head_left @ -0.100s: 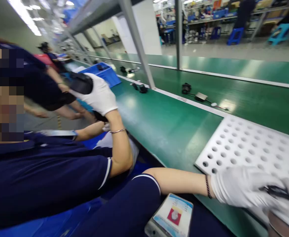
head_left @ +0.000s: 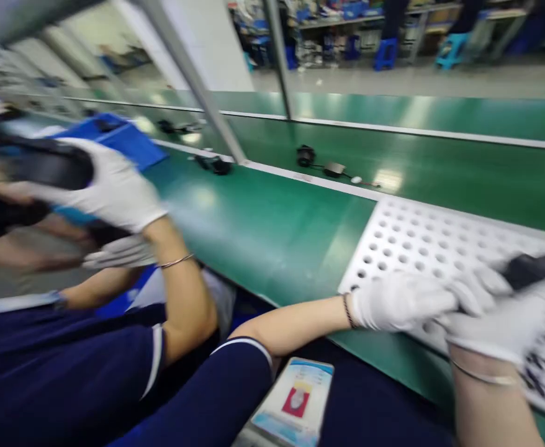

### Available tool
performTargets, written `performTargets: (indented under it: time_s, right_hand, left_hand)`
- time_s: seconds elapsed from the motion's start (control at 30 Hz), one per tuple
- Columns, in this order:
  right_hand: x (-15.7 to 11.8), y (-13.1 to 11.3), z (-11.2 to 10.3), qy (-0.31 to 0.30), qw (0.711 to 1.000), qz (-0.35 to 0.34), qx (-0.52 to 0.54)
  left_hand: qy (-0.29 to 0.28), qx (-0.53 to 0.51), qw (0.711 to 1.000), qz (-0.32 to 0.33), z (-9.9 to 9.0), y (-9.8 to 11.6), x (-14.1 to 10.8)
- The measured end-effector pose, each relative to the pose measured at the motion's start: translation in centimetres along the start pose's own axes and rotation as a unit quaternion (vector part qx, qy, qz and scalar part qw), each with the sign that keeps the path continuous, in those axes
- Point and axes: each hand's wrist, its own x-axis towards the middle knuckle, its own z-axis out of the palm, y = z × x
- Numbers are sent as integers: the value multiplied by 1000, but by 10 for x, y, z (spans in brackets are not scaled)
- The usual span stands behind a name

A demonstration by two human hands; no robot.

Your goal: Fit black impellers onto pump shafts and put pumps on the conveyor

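Our left hand (head_left: 403, 301) and right hand (head_left: 496, 323) meet at lower right, higher than before, and we cannot tell whether either pinches the dark object (head_left: 535, 270) at the right edge, over the white perforated tray (head_left: 412, 257).

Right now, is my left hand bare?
No, your left hand wears a white glove, with a dark bracelet on the wrist beside its cuff.

Black piece (head_left: 531, 271) blurred, tray (head_left: 383, 243) cropped (rightward)
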Motion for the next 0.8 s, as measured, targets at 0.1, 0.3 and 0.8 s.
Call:
performTargets:
  time_s: [0.1, 0.3, 0.8]
  right_hand:
    - [-59, 15, -117, 221, 956, 47, 188]
    - [-68, 62, -117, 298, 904, 3, 306]
    - [-68, 73, -116, 289, 881, 85, 365]
  left_hand:
    - [73, -16, 995, -63, -3, -5, -11]
    - [190, -295, 894, -279, 17, -18, -29]
    - [243, -446, 806, -303, 1, -15, -24]
